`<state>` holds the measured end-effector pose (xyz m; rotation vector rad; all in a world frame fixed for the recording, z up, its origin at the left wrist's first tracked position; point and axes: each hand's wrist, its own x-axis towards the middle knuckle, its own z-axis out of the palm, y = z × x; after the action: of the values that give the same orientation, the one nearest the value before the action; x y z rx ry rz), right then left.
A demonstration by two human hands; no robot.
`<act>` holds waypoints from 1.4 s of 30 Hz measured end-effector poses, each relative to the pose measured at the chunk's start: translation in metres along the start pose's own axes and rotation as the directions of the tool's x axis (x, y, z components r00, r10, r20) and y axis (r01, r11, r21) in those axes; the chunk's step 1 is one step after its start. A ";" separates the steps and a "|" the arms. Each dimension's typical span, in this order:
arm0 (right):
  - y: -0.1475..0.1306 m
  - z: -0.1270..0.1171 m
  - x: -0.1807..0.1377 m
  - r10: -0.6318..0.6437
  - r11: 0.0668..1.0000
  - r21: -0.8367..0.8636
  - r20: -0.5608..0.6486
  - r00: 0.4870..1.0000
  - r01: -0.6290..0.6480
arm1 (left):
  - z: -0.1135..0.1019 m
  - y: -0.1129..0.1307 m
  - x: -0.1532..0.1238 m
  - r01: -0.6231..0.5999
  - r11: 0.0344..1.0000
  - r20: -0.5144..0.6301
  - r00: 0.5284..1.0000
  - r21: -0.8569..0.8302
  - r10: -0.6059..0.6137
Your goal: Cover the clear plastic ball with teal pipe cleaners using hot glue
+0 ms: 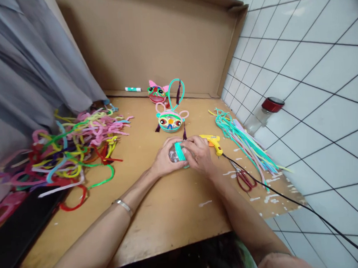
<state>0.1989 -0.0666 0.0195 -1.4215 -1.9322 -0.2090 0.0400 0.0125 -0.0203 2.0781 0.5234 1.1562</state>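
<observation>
Frame centre: clear container [179,152], teal-banded, held between left hand [164,158], cupped round it, and right hand [201,153], fingers bent onto its right side. Yellow glue gun [216,140], right of centre on tabletop [168,215]: small label, lettering illegible.

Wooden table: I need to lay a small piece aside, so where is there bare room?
Bare wood shows between the loose pipe cleaners and the left hand, and between the forearms, apart from a white smudge. It is crowded on the left, under those pipe cleaners, and on the right, where glue gun, scissors and strand bundle lie close.
</observation>
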 end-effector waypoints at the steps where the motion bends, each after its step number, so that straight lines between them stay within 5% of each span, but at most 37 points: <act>1: -0.001 0.000 0.000 0.000 1.000 0.003 -0.001 1.000 0.000 | 0.000 0.000 0.000 -0.001 1.000 -0.004 1.000 0.000 0.001; 6: 0.000 0.003 -0.002 0.009 0.999 0.031 -0.007 1.000 -0.009 | 0.002 -0.001 -0.001 0.028 1.000 -0.036 0.999 0.012 -0.028; 10: 0.017 0.006 -0.002 0.155 0.985 -0.053 -0.167 0.974 -0.166 | 0.002 -0.002 -0.002 0.097 0.995 -0.101 0.990 -0.006 -0.097; 14: 0.049 -0.001 -0.003 0.456 0.774 -0.304 -0.340 0.822 -0.555 | -0.002 -0.007 0.000 0.167 0.985 -0.222 0.959 -0.051 -0.174; 18: 0.066 -0.009 -0.003 0.708 0.517 -0.537 -0.168 0.686 -0.666 | -0.002 -0.013 0.003 0.158 0.986 -0.272 0.947 -0.059 -0.169; 22: 0.066 -0.008 -0.004 0.809 0.448 -0.576 -0.065 0.585 -0.683 | 0.000 -0.015 0.004 0.129 0.991 -0.251 0.959 -0.030 -0.132; 28: 0.079 -0.008 -0.005 0.858 0.431 -0.438 -0.071 0.508 -0.789 | 0.000 -0.014 0.004 0.122 0.992 -0.235 0.964 -0.028 -0.125; 32: 0.081 -0.011 -0.002 0.783 0.538 -0.238 -0.216 0.584 -0.809 | -0.001 -0.014 0.005 0.124 0.991 -0.228 0.965 -0.045 -0.131; 36: 0.068 -0.010 0.002 0.551 0.793 -0.022 -0.401 0.732 -0.609 | -0.001 -0.014 0.006 0.123 0.991 -0.240 0.961 -0.060 -0.134; 42: 0.054 -0.008 0.000 0.211 0.949 -0.109 -0.479 0.852 -0.296 | -0.001 -0.015 0.007 0.138 0.988 -0.250 0.957 -0.064 -0.150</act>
<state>0.2500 -0.0507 0.0106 -1.5594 -1.3453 -0.5564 0.0424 0.0274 -0.0274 1.8294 0.7496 1.3428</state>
